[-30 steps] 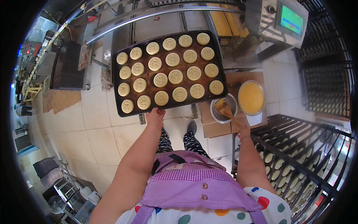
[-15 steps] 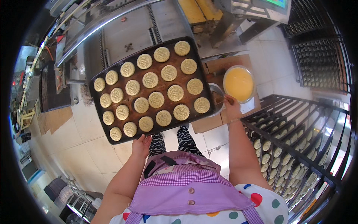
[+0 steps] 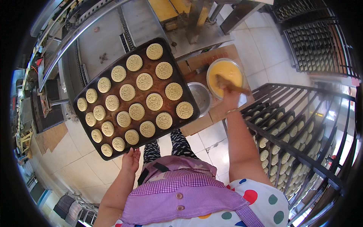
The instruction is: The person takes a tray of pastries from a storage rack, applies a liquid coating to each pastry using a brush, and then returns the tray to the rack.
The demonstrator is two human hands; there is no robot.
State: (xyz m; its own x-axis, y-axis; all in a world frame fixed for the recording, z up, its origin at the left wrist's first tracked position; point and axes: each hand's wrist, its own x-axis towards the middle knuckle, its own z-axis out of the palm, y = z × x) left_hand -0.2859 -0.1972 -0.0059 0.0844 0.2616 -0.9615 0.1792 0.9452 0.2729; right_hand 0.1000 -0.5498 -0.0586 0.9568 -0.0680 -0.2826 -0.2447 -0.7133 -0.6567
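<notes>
- Baking tray (image 3: 151, 113): dark, rectangular, tilted diagonally in view, held up over the tiled floor (image 3: 75, 166) in front of the body, near edge at the left hand.
- Stamped round pastries (image 3: 136, 111) on tray: pale, patterned tops, set in neat rows, apart from one another.
- Left hand (image 3: 131, 160): at the tray's near corner, fingers (image 3: 133, 151) curled up against the edge, gripping it; thumb side hard to make out.
- Right hand (image 3: 231, 99): reaching out to the right of the tray, fingers closed round a brush handle (image 3: 237, 89); brush head down in the yellow wash.
- Bowl of yellow egg wash (image 3: 225, 72): round, on a cardboard box (image 3: 211, 113), just right of the tray's far corner.
- Empty metal bowl (image 3: 200, 99): beside the yellow bowl, partly under the tray's edge.
- Rack (image 3: 287, 143): dark metal, at right, shelves loaded with more trays of pale pastries.
- Steel machine with conveyor (image 3: 113, 34): beyond the tray, at top of view.
- Purple checked apron (image 3: 181, 189) over a polka-dot top, at bottom.
</notes>
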